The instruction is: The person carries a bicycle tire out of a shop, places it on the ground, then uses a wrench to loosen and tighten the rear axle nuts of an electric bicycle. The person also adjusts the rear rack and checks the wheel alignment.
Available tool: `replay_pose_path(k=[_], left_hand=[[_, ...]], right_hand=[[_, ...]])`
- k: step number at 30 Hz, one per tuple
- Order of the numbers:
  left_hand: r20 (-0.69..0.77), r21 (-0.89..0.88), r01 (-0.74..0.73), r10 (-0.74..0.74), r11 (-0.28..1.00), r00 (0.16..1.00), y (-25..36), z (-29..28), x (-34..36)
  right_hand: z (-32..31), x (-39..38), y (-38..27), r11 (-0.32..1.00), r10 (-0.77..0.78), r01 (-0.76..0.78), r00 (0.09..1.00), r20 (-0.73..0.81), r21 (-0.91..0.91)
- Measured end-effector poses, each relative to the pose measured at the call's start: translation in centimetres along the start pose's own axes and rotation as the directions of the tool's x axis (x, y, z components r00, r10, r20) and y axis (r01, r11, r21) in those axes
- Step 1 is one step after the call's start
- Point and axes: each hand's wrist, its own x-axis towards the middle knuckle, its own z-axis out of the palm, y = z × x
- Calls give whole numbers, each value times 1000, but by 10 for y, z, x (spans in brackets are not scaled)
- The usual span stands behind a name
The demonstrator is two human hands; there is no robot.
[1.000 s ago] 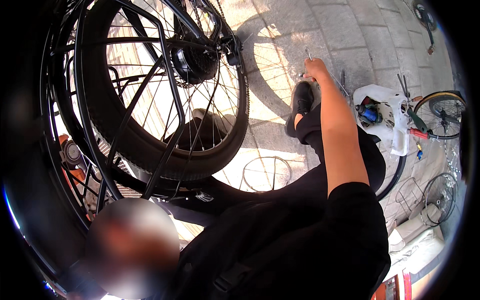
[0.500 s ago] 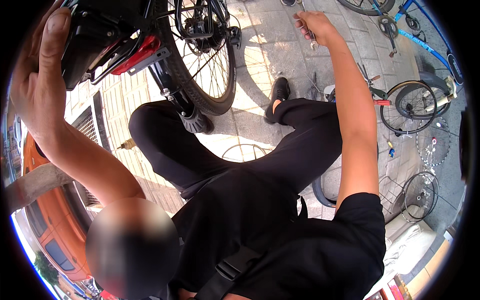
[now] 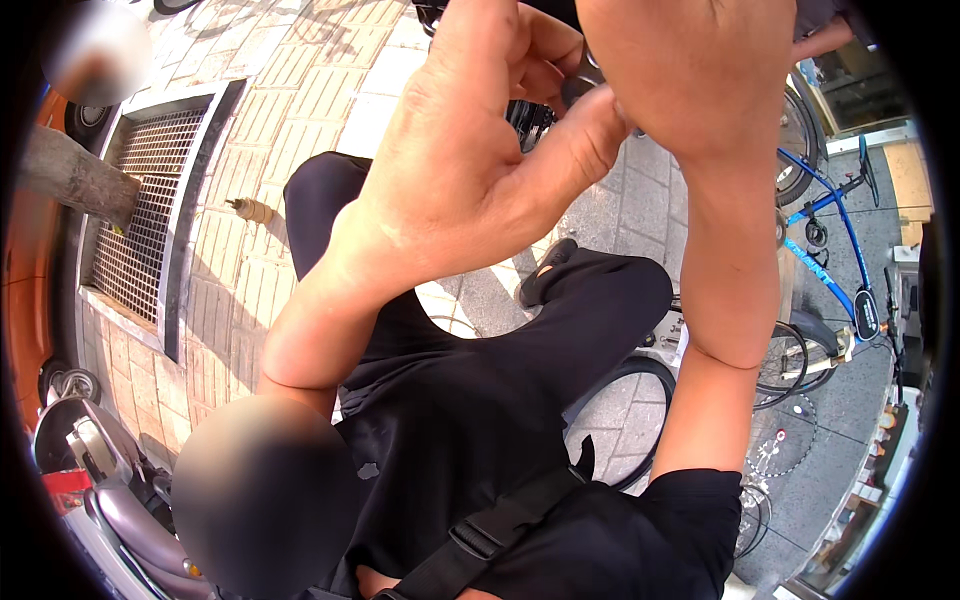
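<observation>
Both my hands are raised close together in front of me, at the upper middle. My left hand (image 3: pixel 455 170) has curled fingers, its thumb stretched toward the right hand. Between its fingers and thumb shows a short grey metal end (image 3: pixel 584 80), apparently of the wrench; most of it is hidden. My right hand (image 3: pixel 690 75) meets the left thumb tip, with its back toward me and its fingers hidden. Behind the hands, dark bicycle parts (image 3: pixel 530 122) show only in small pieces.
At right lie a blue bicycle frame (image 3: pixel 845 235) and loose wheels (image 3: pixel 790 365). A tyre (image 3: pixel 665 385) lies beside my leg. A metal grate (image 3: pixel 140 205), a post (image 3: pixel 80 175) and a parked scooter (image 3: pixel 130 510) are at left. Another person's arm (image 3: pixel 825 40) enters top right.
My left hand has left the black and red part of the bicycle and come to the middle. My right hand, which held a wrench, has moved in beside it. The view has swung.
</observation>
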Motion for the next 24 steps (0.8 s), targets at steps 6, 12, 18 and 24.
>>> replay_pose_path(k=[6, 12, 18, 24], left_hand=[[-314, 319, 284, -181, 904, 932, 4, -62, -41], [-517, -263, 637, -663, 724, 541, -80, -174, -88], [-411, -379, 863, -896, 334, 167, -247, -165, -148], [-502, 16, 936, -807, 352, 312, -366, -102, -233]], right_hand=[[24, 39, 14, 988, 154, -135, 921, 358, -77], [40, 79, 57, 913, 251, 51, 712, 655, -406], [48, 91, 57, 859, 439, 1, 513, 738, -512], [44, 72, 47, 865, 462, -132, 587, 665, -485]])
